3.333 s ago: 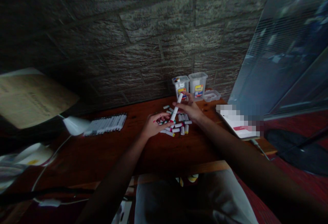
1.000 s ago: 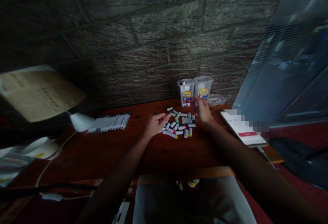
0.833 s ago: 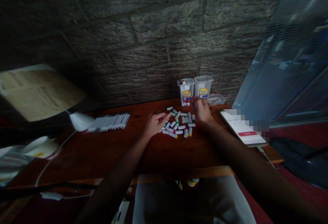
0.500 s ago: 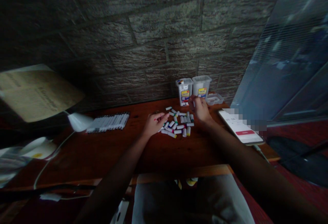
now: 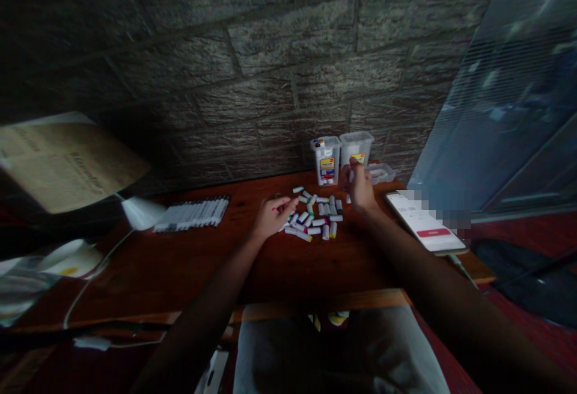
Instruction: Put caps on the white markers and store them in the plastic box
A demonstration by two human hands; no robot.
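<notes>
A pile of short white markers with coloured caps (image 5: 321,221) lies on the red-brown wooden table (image 5: 180,264). My left hand (image 5: 271,216) rests at the pile's left edge with its fingers curled and pinched together; what it holds is too small to make out. My right hand (image 5: 359,184) is raised over the pile's right side, just in front of the right clear plastic tub (image 5: 358,142). Its fingers are pinched on a white marker, of which only the lower end shows. The left clear tub (image 5: 326,162) holds upright markers.
A row of white markers (image 5: 193,215) lies at the left. A clear lid (image 5: 384,172) sits right of the tubs. A phone with a lit screen (image 5: 427,230) lies at the right edge. Stone wall behind; paper (image 5: 67,165) and a cable (image 5: 85,298) at left.
My right hand has gone from the pile, where it held a marker upright, up and right to the right tub. My left hand stays at the pile.
</notes>
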